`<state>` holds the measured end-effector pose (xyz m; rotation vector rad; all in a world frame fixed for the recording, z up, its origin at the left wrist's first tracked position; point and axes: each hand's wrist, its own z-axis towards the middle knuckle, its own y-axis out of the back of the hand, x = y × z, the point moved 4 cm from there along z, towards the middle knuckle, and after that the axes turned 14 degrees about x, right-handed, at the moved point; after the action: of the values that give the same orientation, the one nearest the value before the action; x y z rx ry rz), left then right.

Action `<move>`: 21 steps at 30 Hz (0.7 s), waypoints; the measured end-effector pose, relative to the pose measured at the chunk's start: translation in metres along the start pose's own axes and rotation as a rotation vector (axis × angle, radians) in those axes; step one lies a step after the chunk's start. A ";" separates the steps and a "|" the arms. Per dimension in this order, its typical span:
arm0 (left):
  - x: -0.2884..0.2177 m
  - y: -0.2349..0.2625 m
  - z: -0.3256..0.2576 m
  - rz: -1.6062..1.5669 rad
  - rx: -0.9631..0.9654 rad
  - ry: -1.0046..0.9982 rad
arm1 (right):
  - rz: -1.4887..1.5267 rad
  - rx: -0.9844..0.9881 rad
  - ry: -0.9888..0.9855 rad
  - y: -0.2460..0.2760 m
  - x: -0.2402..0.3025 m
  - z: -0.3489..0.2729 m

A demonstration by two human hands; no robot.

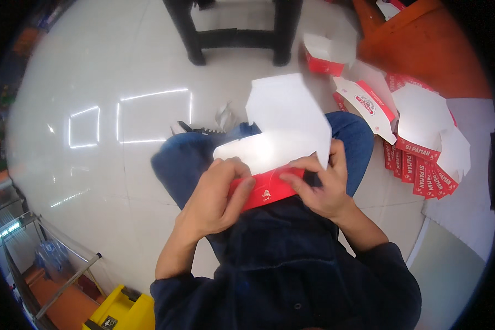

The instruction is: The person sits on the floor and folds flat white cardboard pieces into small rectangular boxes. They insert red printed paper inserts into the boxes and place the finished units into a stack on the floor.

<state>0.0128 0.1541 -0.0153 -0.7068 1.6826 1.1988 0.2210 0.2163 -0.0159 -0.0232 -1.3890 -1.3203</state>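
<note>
Over my lap I hold a partly folded cardboard food box (pixel 289 118), white inside, with a red printed side wall facing me. My left hand (pixel 217 192) pinches the left end of that red wall, thumb in front and fingers behind. At its right end my right hand (pixel 324 184) grips the card, thumb pressed on the red face and fingers round the corner. The white lid panel stands spread out beyond both hands. Fingertips behind the wall are hidden.
To my right lies a pile of red and white box blanks (pixel 423 140), with a part-folded box (pixel 324 58) beyond it. A black stool (pixel 236 38) stands ahead. An orange wooden piece (pixel 423 49) is at the far right. A yellow container (pixel 124 311) and a metal rack (pixel 69 286) are at lower left.
</note>
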 end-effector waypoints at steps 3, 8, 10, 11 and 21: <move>-0.004 0.002 0.000 0.077 0.006 -0.049 | 0.066 -0.001 0.059 0.000 -0.001 0.004; -0.008 0.002 -0.002 0.139 -0.026 0.010 | 0.080 0.115 0.037 0.007 -0.002 0.007; -0.007 0.001 -0.003 0.133 -0.017 0.032 | 0.098 0.149 0.023 0.005 -0.006 0.005; -0.006 0.000 -0.004 0.129 -0.012 0.043 | 0.074 0.126 0.042 0.007 -0.006 0.005; -0.003 -0.003 -0.003 0.137 -0.001 0.012 | 0.051 0.055 0.043 -0.004 -0.004 0.004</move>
<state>0.0157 0.1499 -0.0131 -0.6090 1.7637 1.2926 0.2174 0.2200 -0.0203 0.0071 -1.3790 -1.2334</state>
